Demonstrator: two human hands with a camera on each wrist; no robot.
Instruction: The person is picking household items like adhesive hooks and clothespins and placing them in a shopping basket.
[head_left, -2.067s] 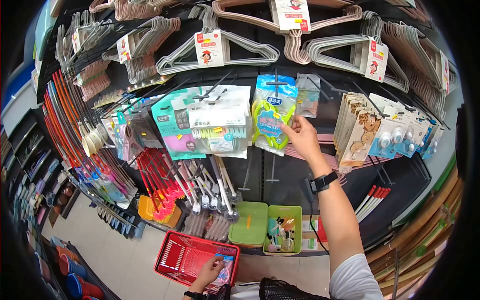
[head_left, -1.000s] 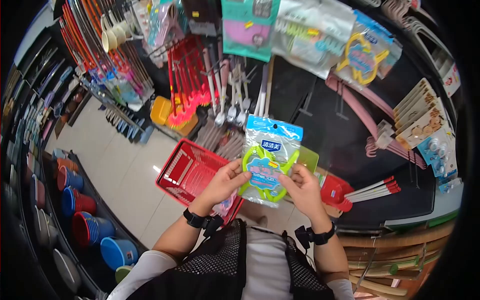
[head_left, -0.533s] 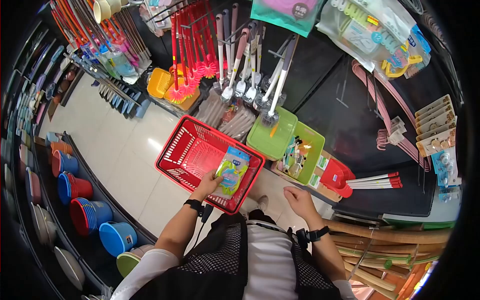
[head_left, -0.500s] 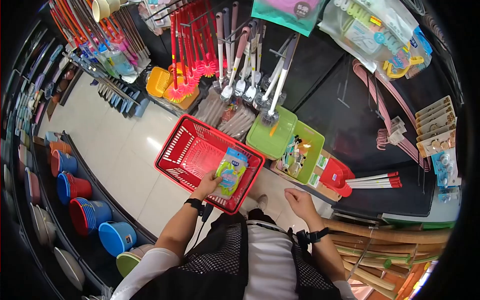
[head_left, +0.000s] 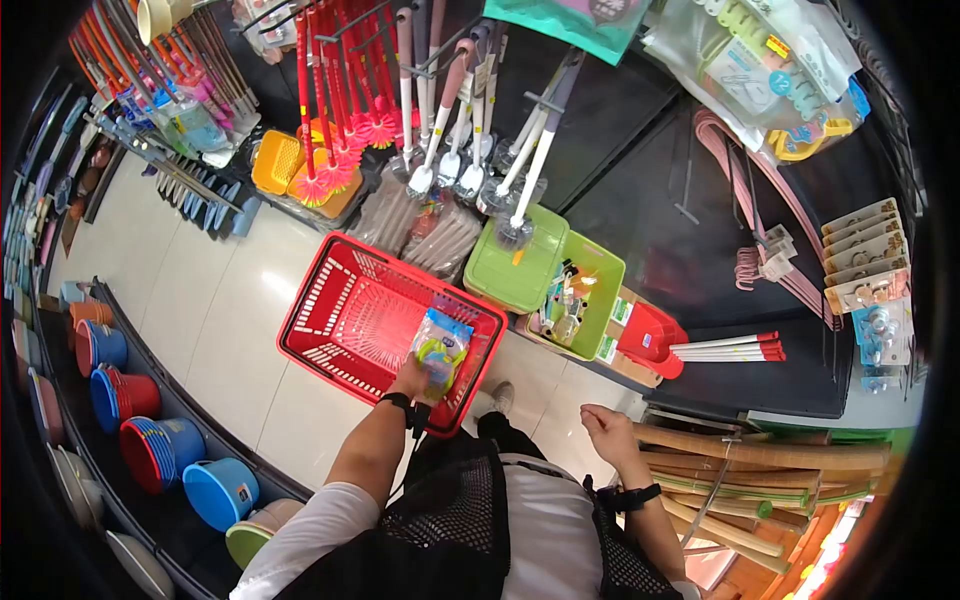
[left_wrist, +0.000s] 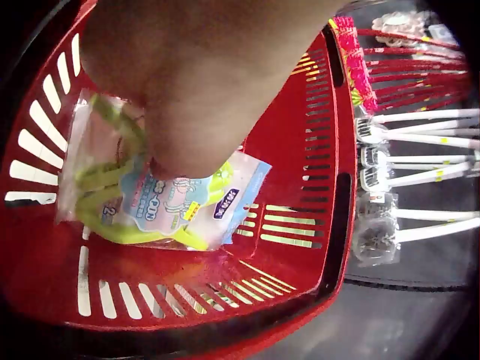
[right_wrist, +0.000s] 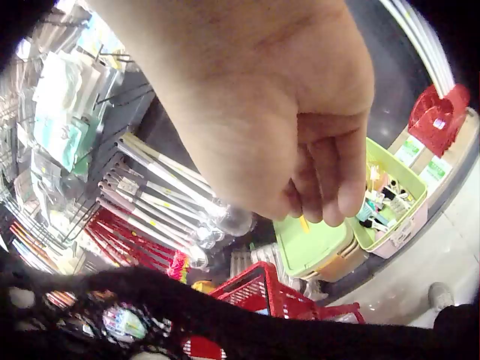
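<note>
Left wrist: packet (left_wrist: 187, 211) print blurred, possibly Chinese.

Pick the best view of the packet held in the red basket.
Left wrist: the packet fills mid-frame inside the basket, label and green clips visible, though the left hand covers its top. Head shows it small, at the basket's near side. Right wrist gives no clear sight of it.

Packet (left_wrist: 161, 214) partly under left hand (left_wrist: 202, 79)

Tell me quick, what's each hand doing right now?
Left hand: holding a plastic packet inside the red basket.
Right hand: open, fingers loosely curled, holding nothing.
</note>
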